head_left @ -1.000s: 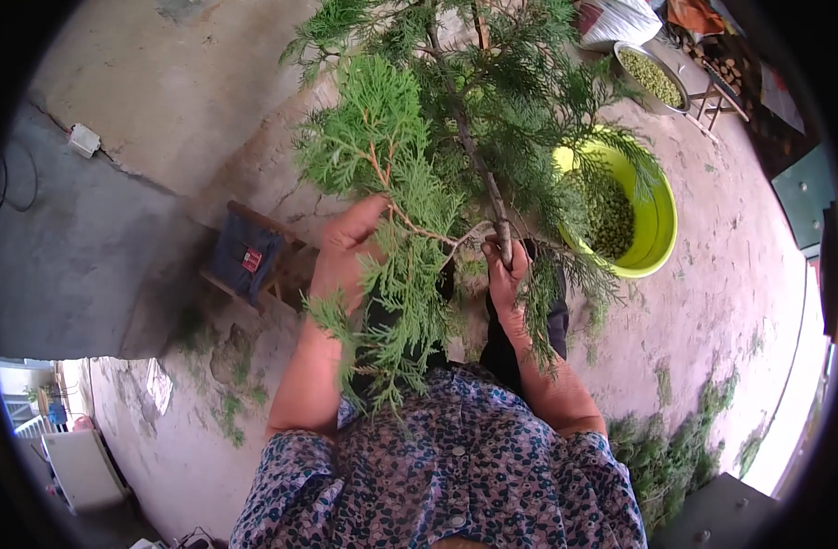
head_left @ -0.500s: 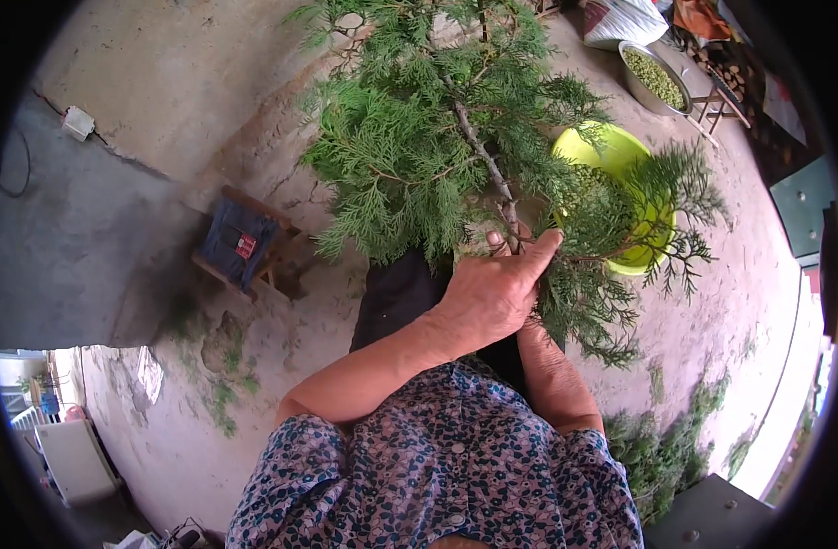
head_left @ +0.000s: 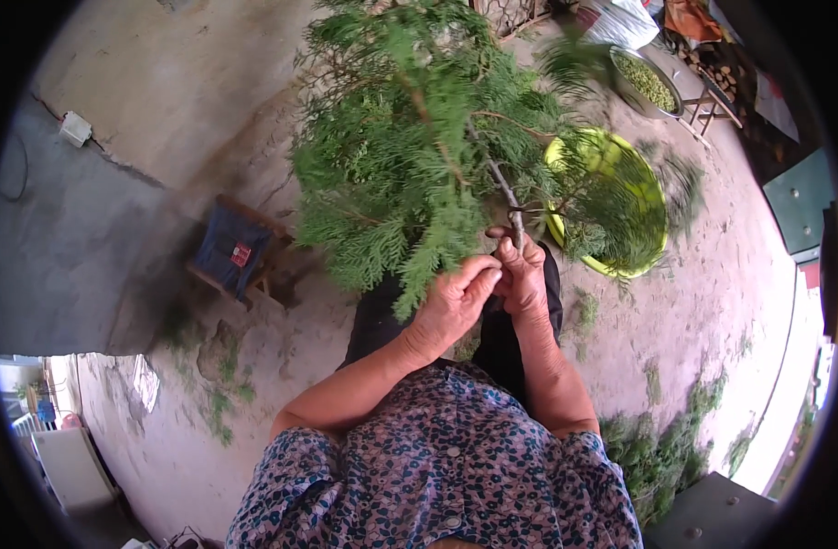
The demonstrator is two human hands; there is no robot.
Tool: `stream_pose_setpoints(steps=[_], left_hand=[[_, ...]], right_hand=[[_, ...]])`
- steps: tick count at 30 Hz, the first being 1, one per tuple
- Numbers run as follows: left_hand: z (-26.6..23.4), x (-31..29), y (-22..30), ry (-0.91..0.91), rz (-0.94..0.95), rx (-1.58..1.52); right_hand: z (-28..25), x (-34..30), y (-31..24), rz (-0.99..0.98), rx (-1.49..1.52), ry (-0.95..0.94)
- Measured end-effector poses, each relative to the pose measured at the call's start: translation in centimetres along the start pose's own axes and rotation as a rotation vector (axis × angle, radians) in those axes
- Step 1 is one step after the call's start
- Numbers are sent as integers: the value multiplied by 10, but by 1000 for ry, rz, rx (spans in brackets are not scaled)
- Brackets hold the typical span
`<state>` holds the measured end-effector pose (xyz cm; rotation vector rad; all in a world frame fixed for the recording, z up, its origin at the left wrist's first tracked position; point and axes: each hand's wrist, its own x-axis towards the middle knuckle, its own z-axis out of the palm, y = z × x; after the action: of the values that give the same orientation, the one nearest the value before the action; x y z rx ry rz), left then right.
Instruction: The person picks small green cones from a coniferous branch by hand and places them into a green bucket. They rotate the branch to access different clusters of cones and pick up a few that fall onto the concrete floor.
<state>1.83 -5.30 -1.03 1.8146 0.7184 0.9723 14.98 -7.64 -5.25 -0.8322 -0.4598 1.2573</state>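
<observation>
My right hand grips the bare lower stem of a leafy cypress branch, its thumb and fingers wrapped round the wood. The branch rises away from me, with flat green sprays spreading left and right, some blurred by motion. Beside the right hand, my left hand is closed in a pinch; what its fingers hold, if anything, is hidden. Sprays on the right hang over a yellow-green basin and cover much of its inside.
A folding stool with a dark blue seat stands to the left. At the far right, a metal bowl of small green pieces rests on a wooden stand, near a white sack. Green cuttings lie on the floor at lower right.
My left hand has drawn back left from the stem, where it crossed in front of the right hand. The right hand now shows on the stem. The sprays have swung.
</observation>
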Motion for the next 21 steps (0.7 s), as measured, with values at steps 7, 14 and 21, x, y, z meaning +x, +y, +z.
stream_pose_setpoints(steps=[7, 14, 21], left_hand=[[-8, 1, -67, 39, -231, -590], [-19, 35, -228, -10, -112, 338], [-42, 76, -84, 314, 23, -332]], right_hand=[[-18, 1, 6, 90, 204, -179], [-1, -3, 5, 205, 316, -236], [2, -9, 0, 301, 276, -330]])
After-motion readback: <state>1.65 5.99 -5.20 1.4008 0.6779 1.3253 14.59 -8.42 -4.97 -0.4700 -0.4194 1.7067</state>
